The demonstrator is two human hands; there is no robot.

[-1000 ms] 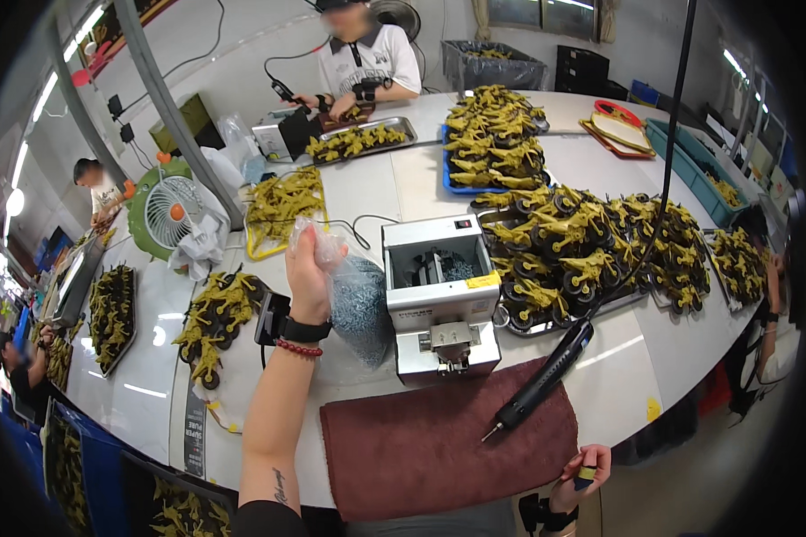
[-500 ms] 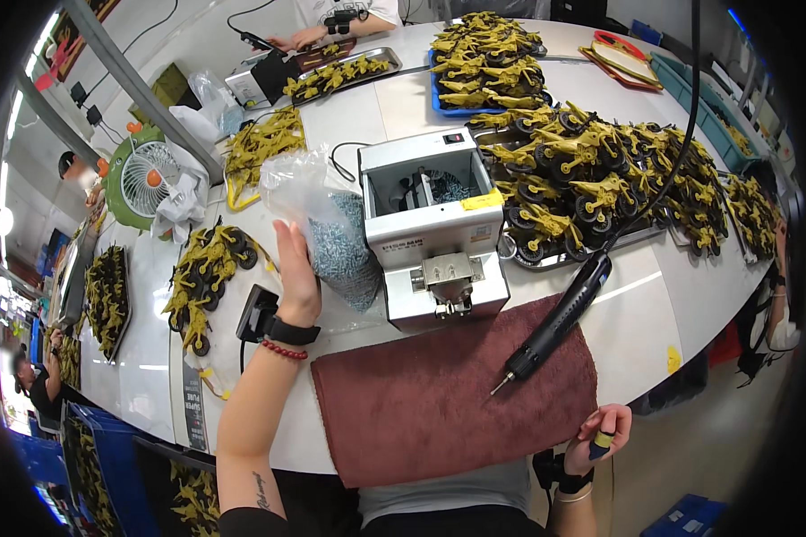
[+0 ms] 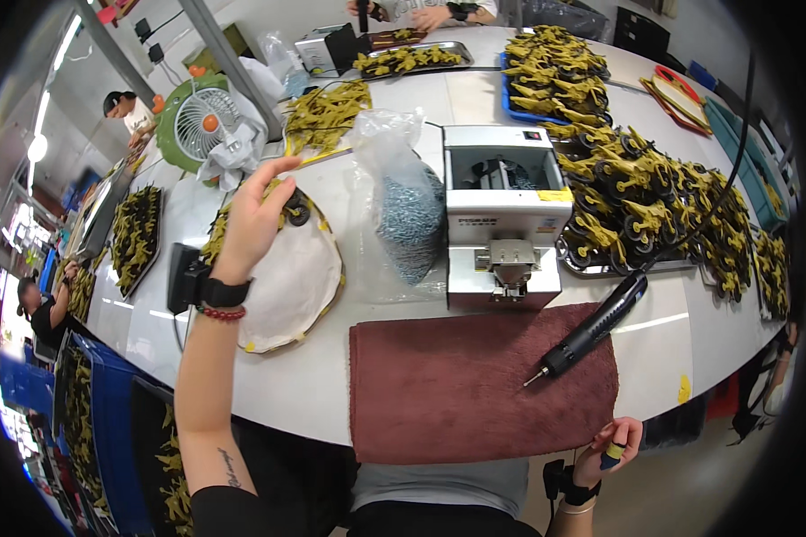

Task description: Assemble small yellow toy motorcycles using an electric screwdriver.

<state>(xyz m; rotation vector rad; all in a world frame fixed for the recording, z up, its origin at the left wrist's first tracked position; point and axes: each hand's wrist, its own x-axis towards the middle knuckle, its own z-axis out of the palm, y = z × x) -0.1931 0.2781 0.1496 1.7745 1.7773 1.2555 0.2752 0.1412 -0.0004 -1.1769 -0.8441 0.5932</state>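
Observation:
My left hand (image 3: 258, 219) is over the left part of the table, its fingers extended and apart. It hovers by yellow plastic parts with black wheels (image 3: 213, 240), which it partly covers. Beside it lies a round white flat piece with a yellow edge (image 3: 295, 291). At the front right corner of a brown towel (image 3: 448, 385), my right hand (image 3: 607, 452) has curled fingers, one wrapped in yellow. Whatever it may grip is hidden. A black electric screwdriver (image 3: 591, 329) rests bit-first on the towel, its cord running up to the right.
Behind the towel stands a white screw feeder (image 3: 506, 215), with a clear bag of bluish screws (image 3: 407, 224) on its left. Yellow wheeled parts (image 3: 636, 210) heap up on trays at right. A green fan (image 3: 204, 125) stands far left. A co-worker's hands (image 3: 430, 16) are across the table.
My left hand has moved left from the screw bag to the yellow wheeled parts, and the round white piece now shows fully. The view has shifted left. My right hand stays by the towel corner.

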